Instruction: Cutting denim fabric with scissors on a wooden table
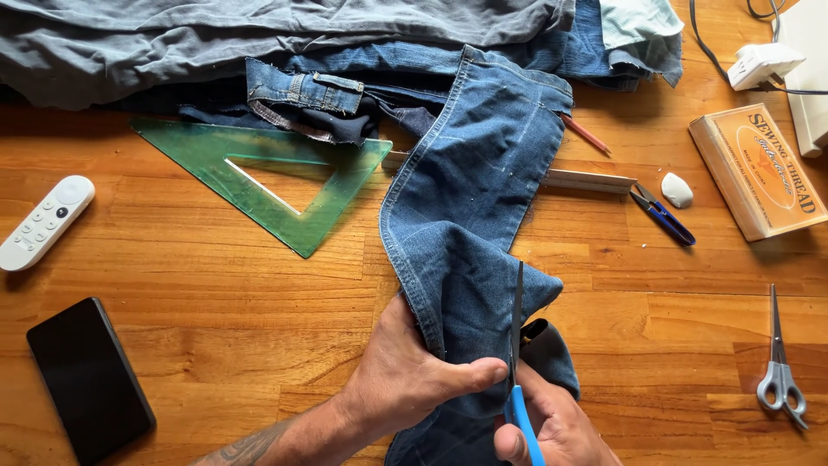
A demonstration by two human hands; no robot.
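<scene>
A piece of blue denim (470, 173) lies on the wooden table (216, 285), running from a pile at the back down to the front edge. My left hand (405, 380) pinches the denim's lower part, thumb on top. My right hand (552, 427) holds blue-handled scissors (517, 345), whose dark blades point away from me and cut into the cloth next to my left thumb. Part of my right hand is under the fabric.
A green see-through set square (259, 185), a white remote (43, 223) and a black phone (89, 378) lie at the left. On the right are a ruler (591, 180), a red pencil (586, 135), blue thread snips (662, 216), white chalk (677, 190), a thread box (759, 168) and grey scissors (780, 367).
</scene>
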